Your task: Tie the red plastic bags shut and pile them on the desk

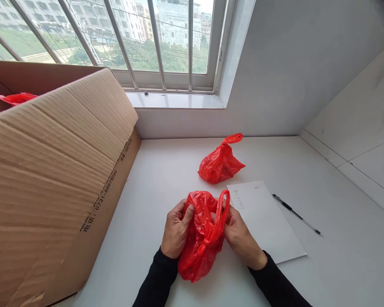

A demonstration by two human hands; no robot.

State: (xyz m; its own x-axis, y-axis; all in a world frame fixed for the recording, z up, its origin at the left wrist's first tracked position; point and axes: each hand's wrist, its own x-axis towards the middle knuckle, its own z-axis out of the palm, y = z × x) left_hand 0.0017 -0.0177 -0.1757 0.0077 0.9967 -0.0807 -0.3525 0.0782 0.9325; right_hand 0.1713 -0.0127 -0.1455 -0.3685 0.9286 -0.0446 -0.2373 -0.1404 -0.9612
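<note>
Pinching red bag (202, 241) between them: left hand (176, 229) at left side, right hand (238, 229) at right.

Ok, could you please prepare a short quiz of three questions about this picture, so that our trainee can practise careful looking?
1. Choose one: the nearer red bag is held by (a) only the left hand, (b) only the right hand, (c) both hands.
2. True or false: the pen lies beside the paper, not on top of it.
3. Short answer: what colour is the item that shows inside the cardboard box?

Key: 1. c; 2. true; 3. red.
</note>
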